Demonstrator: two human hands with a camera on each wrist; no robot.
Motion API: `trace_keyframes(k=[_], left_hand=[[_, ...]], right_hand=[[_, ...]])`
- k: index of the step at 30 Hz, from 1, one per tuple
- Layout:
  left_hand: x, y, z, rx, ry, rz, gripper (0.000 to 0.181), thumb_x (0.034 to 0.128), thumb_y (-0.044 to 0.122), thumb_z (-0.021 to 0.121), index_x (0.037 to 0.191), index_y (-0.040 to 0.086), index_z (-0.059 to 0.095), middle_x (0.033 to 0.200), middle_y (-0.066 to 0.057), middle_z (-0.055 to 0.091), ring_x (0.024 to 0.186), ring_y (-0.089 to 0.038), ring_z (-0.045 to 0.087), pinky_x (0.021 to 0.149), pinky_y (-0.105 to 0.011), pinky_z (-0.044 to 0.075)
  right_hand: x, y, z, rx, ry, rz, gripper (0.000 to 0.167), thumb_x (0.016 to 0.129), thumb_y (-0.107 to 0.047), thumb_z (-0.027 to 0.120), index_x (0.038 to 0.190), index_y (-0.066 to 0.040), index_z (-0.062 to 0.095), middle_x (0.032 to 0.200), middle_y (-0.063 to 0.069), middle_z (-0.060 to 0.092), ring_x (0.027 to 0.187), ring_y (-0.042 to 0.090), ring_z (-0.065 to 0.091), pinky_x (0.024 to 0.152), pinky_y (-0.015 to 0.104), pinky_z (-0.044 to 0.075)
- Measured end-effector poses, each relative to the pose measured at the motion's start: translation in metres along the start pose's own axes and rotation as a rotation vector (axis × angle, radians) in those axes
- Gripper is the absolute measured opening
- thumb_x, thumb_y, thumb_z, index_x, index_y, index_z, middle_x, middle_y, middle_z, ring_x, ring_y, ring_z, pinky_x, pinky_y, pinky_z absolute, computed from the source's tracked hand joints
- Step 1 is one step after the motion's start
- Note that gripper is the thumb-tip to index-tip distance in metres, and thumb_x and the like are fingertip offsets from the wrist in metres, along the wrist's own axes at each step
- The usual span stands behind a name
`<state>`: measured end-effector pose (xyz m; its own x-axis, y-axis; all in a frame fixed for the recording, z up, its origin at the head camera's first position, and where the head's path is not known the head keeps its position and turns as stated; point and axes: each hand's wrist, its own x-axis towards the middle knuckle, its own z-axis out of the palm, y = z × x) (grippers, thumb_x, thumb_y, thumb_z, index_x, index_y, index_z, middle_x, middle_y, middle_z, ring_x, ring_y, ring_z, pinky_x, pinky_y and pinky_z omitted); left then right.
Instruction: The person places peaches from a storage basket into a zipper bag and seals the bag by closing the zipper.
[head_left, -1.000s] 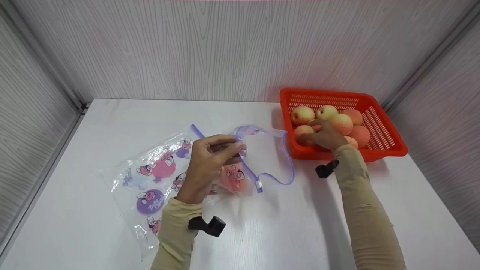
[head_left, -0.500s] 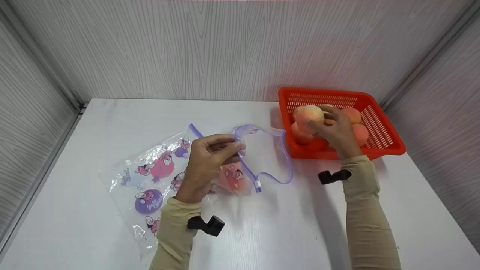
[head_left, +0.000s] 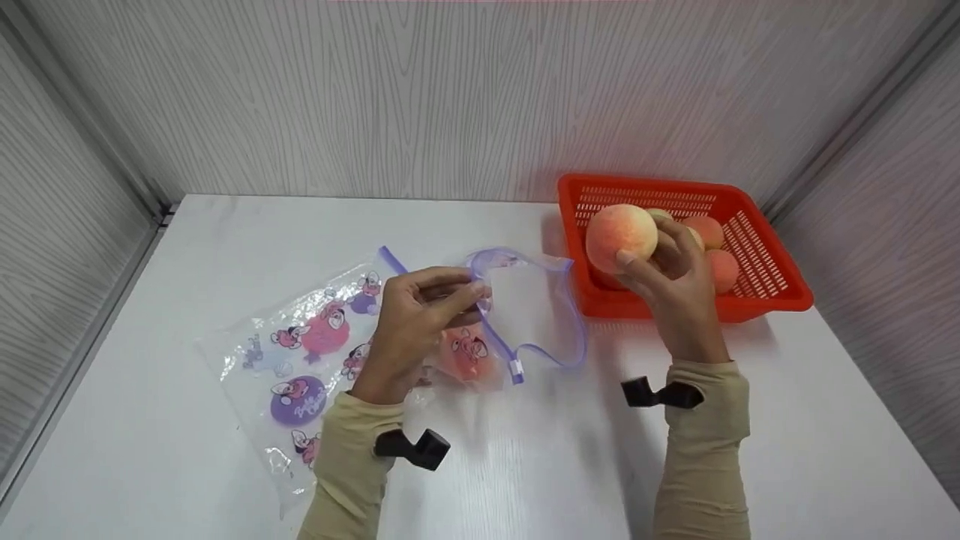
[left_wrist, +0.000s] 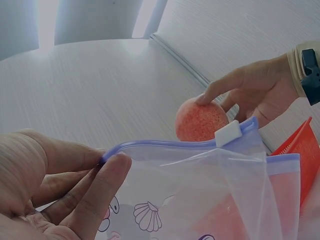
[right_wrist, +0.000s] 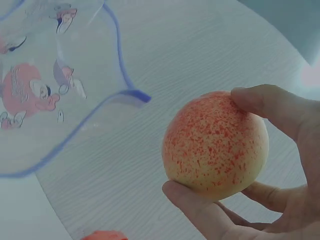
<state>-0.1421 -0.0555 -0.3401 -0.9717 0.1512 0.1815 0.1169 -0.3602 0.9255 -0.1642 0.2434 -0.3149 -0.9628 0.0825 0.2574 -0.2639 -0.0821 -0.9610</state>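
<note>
My left hand point(head_left: 420, 322) pinches the purple-edged rim of a clear printed zip bag point(head_left: 469, 356), whose mouth gapes toward the right. A white slider point(left_wrist: 228, 134) sits on that rim in the left wrist view. Thumb and fingers of my right hand point(head_left: 679, 300) grip a red and yellow peach point(head_left: 621, 238), held up over the left part of the red basket point(head_left: 772, 300). In the right wrist view the peach point(right_wrist: 215, 145) is beside the bag's open rim point(right_wrist: 120, 55), not touching it.
Several more peaches point(head_left: 721, 271) lie in the basket at the right. A second clear printed bag point(head_left: 300, 367) lies flat on the white table point(head_left: 525, 465) at the left. Pale wood-grain panels point(head_left: 375, 97) stand behind and at both sides.
My right hand has lifted the peach out from among the others in the basket and drawn it up toward me. My left hand and the bag have hardly moved.
</note>
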Motion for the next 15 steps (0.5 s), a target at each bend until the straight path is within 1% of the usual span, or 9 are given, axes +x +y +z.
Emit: trace_keyframes(k=[2,6,8,11,15], left_hand=[[0.000,0.000,0.001,-0.006,-0.004,-0.004,0.021,0.0904,0.001,0.075,0.110,-0.007,0.071,0.100,-0.022,0.072,0.089,-0.031,0.075,0.081,-0.043,0.062],[0.000,0.000,0.001,-0.012,-0.007,-0.008,0.021,0.0906,0.001,0.074,0.110,-0.007,0.071,0.101,-0.023,0.072,0.090,-0.031,0.074,0.082,-0.043,0.062],[0.000,0.000,0.001,-0.009,-0.007,-0.007,0.021,0.0905,0.001,0.075,0.110,-0.006,0.071,0.101,-0.023,0.072,0.091,-0.032,0.074,0.082,-0.043,0.062],[0.000,-0.001,0.001,-0.006,-0.007,-0.002,0.022,0.0902,0.002,0.075,0.110,-0.007,0.071,0.101,-0.023,0.071,0.090,-0.032,0.074,0.081,-0.043,0.062],[-0.001,-0.001,0.001,-0.005,-0.004,0.005,0.023,0.0894,0.002,0.076,0.110,-0.007,0.071,0.100,-0.022,0.072,0.088,-0.032,0.074,0.080,-0.044,0.062]], right_hand=[[-0.005,0.001,0.003,0.025,-0.006,-0.030,0.059,0.089,-0.008,0.077,0.140,-0.013,0.048,0.143,0.017,0.049,0.128,0.036,0.049,0.098,0.041,0.055],[-0.014,0.001,0.009,0.050,-0.006,-0.107,0.059,0.087,-0.002,0.076,0.139,-0.010,0.049,0.143,0.020,0.048,0.127,0.039,0.050,0.100,0.041,0.055],[-0.018,0.001,0.012,0.060,-0.003,-0.132,0.058,0.086,0.001,0.075,0.137,-0.009,0.050,0.143,0.020,0.049,0.127,0.039,0.050,0.100,0.040,0.054],[-0.021,0.000,0.015,0.056,-0.006,-0.144,0.057,0.085,0.004,0.074,0.136,-0.008,0.052,0.143,0.018,0.052,0.128,0.037,0.050,0.103,0.040,0.052],[-0.025,-0.003,0.016,0.069,-0.060,-0.132,0.060,0.082,0.010,0.072,0.135,-0.009,0.052,0.143,0.017,0.053,0.130,0.037,0.048,0.103,0.043,0.051]])
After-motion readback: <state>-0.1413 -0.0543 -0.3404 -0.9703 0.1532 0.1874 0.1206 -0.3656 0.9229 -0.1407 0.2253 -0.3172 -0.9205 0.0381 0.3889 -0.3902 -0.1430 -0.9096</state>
